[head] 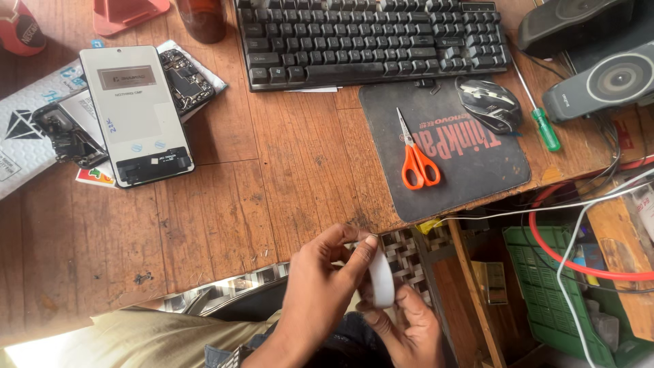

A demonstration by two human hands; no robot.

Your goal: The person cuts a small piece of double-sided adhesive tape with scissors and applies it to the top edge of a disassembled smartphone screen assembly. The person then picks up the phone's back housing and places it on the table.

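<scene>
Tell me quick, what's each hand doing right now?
Left hand: closed, fingers pinching the white roll.
Right hand: closed, gripping the same white roll from below.

Worn wooden desk [272,170]. Far edge: black keyboard [371,41]. Right side: black mouse pad [470,170] overhanging near edge, carrying orange-handled scissors [417,158] and mouse [489,103]; green-handled screwdriver [541,121] just beside. Far right corner: speakers [599,75]. Left: phone display panel [134,112] over opened phone parts [68,136].

White tape roll [381,278] held edge-on below the desk.
</scene>
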